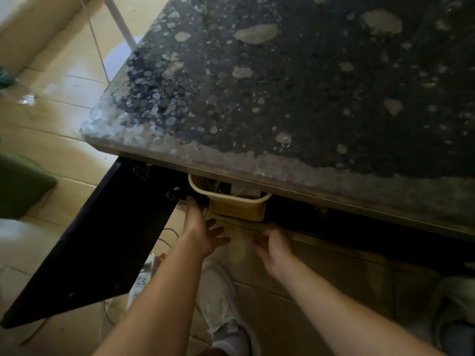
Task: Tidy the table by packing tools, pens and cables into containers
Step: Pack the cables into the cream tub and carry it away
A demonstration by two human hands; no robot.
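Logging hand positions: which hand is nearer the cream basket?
Left. The left hand reaches up beside the basket's lower left corner; the right hand is lower, below the basket and apart from it.

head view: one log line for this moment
cream basket: under tabletop, cables inside | left hand: open, beside basket | right hand: open, below basket | cabinet door: open

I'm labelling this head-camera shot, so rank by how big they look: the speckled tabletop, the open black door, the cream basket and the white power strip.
Largest: speckled tabletop
Then: open black door
Then: cream basket, partly under the tabletop
Smallest-looking: white power strip, half hidden by the door, so basket versus strip is unsure.
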